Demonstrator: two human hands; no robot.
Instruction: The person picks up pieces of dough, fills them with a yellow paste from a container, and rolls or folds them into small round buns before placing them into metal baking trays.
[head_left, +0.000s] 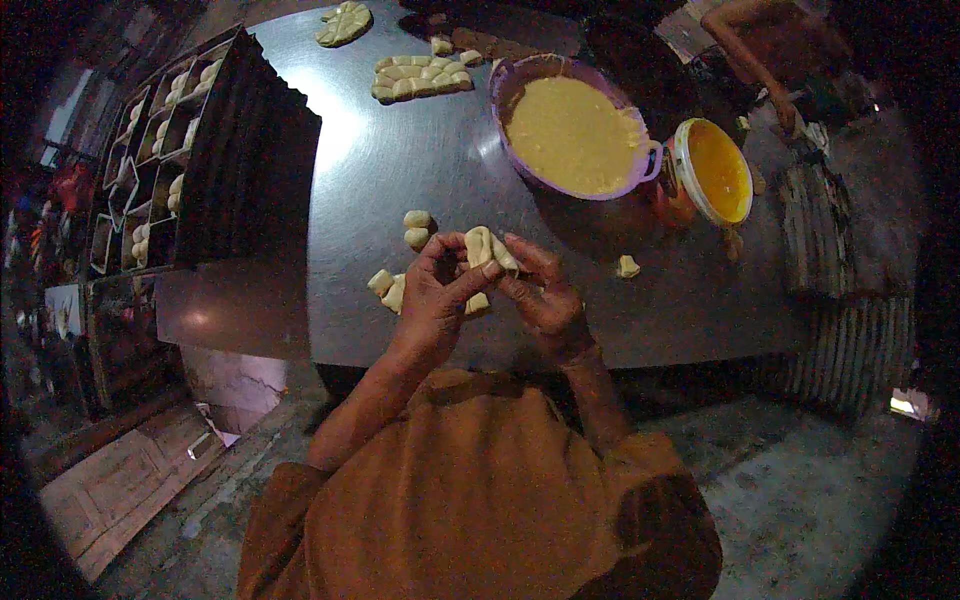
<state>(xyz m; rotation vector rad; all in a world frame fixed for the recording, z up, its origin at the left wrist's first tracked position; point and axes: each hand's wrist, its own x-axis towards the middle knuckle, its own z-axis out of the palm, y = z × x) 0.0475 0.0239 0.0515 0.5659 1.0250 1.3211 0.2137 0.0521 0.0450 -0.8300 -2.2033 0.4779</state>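
Note:
Between both my hands, above the near part of the metal table, is a piece of pale dough (487, 250), folded and pinched by the fingers. My left hand (437, 290) grips its left side, with the thumb across the lower edge. On its right side, my right hand (543, 295) is closed with thumb and fingertips on the dough. Two rounded dough balls (416, 229) touch each other just beyond my left hand. Several small dough pieces (383, 285) lie beside and partly behind that hand. A single dough lump (628, 266) rests to the right of my right hand.
A purple basin (648, 165) of yellow mixture stands at the far right, beside a tilted bucket (690, 165) with yellow inside. Rows of dough pieces (420, 78) lie far on the metal table (350, 200). Stacked trays (180, 150) rise at left. Another person's arm (745, 55) shows at upper right.

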